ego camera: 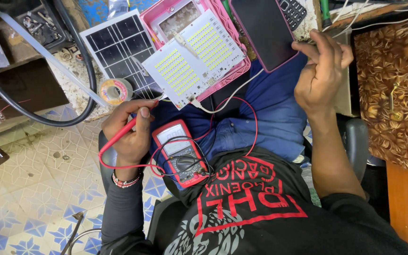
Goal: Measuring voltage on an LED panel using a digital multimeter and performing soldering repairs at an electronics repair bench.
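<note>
left hand (131, 134) closed round a red probe (127, 128), fingers (143, 113) pinching it, tip aimed far toward the near corner of the led board (195, 59). red lead looping from the probe down and right to the red multimeter (180, 152), resting on the lap just right of that hand, with a black lead coiled over its dial. right hand (319, 73) raised at the right, empty, fingers (324, 45) loosely curled, close together, thumb across them, apart from everything. led board lying tilted on a pink frame (227, 71) at the tabletop (79, 89) edge, white cable trailing from its near corner over blue trousers. solar panel (119, 47) touching the board's left side, solder roll (115, 90) just near-left of it. dark phone (265, 30) right of the board, keypad phone (293, 12) beyond. black hose (79, 61) curving far left.
</note>
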